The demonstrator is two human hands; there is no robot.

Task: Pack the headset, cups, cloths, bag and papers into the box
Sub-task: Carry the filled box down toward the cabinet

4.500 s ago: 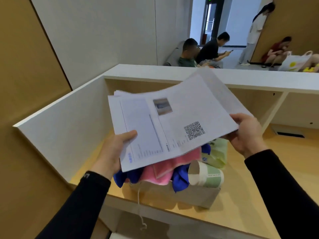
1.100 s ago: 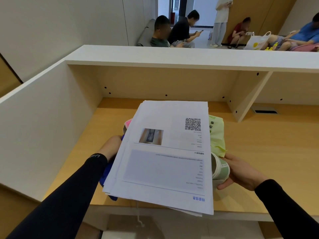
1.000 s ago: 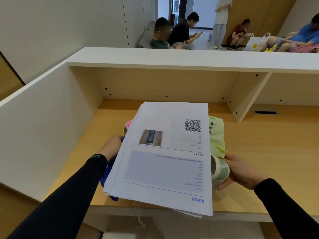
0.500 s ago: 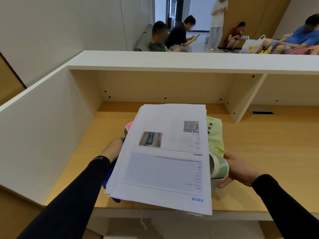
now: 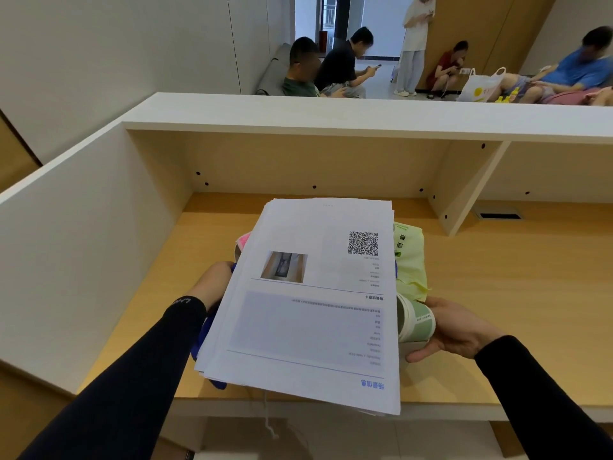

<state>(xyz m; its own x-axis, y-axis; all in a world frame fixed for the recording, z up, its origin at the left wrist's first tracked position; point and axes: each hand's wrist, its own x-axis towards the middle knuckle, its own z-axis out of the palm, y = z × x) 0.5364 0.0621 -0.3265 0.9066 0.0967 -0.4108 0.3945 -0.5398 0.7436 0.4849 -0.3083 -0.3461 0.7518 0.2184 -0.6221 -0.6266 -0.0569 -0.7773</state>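
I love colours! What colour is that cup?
The cup is pale green and white, head view.

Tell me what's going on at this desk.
A person in black sleeves holds a bundle at a wooden desk. Printed papers lie on top and hide most of it. The left hand is at its left side, fingers hidden under the sheets; the right hand wraps round a green paper cup lying on its side. A pale green bag, a pink cloth and a blue cloth peek out.

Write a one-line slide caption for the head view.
Papers cover cloths, bag and cup, held between left hand and right hand at a desk.
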